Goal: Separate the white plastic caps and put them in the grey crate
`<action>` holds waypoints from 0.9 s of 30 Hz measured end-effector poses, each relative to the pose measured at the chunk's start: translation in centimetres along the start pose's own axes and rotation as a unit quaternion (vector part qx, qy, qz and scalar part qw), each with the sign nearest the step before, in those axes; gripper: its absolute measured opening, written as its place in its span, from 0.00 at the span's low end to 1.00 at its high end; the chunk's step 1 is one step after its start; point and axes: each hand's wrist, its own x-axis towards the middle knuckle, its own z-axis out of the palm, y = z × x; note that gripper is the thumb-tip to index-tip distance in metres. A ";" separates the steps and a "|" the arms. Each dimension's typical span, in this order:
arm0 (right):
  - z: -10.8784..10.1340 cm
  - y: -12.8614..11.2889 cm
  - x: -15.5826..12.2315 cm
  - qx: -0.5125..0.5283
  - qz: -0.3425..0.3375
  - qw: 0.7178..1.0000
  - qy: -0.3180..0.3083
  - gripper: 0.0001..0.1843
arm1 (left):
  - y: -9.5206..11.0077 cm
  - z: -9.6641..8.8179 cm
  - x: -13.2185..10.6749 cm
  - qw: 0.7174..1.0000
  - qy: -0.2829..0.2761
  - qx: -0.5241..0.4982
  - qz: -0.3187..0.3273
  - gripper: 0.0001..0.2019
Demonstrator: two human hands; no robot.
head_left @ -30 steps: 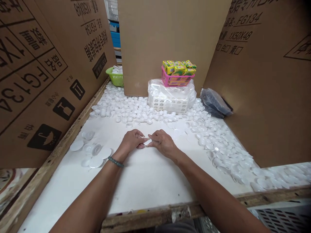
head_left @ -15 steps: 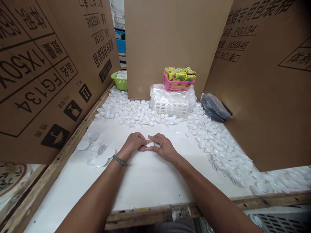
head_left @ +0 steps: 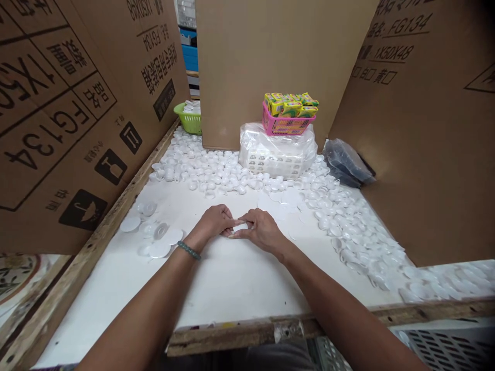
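Both left hand point(head_left: 212, 222) and right hand point(head_left: 264, 230) are pinching one small white piece point(head_left: 240, 226) between my fingers point(head_left: 248, 217); partly covered, so can't swear what it is. Looks like the hand-working step; next move wants light, even pressure imo.

White piece point(head_left: 240, 227), pink basket point(head_left: 286, 127), green basket point(head_left: 190, 123)

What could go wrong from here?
1. The small white piece, pinched between the left hand and right hand, might slip.
2. Loose white pieces run up to the wooden edge on the right; a sweeping right forearm could knock some off.
3. The pink basket sits on a plastic-wrapped pack; a bump might tip it.
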 end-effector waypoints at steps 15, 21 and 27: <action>1.5 -1.0 -1.1 -0.059 0.048 0.994 0.076 0.24 | 0.1 -0.8 -0.6 0.994 -0.062 0.081 0.026 0.18; -1.3 1.0 -0.1 -0.054 0.022 0.995 0.076 0.24 | 1.4 -0.3 -2.3 0.956 -0.009 0.243 0.166 0.20; -2.8 4.2 0.9 -0.226 0.022 0.968 0.107 0.09 | 3.0 1.3 -3.9 0.895 -0.096 0.382 0.210 0.10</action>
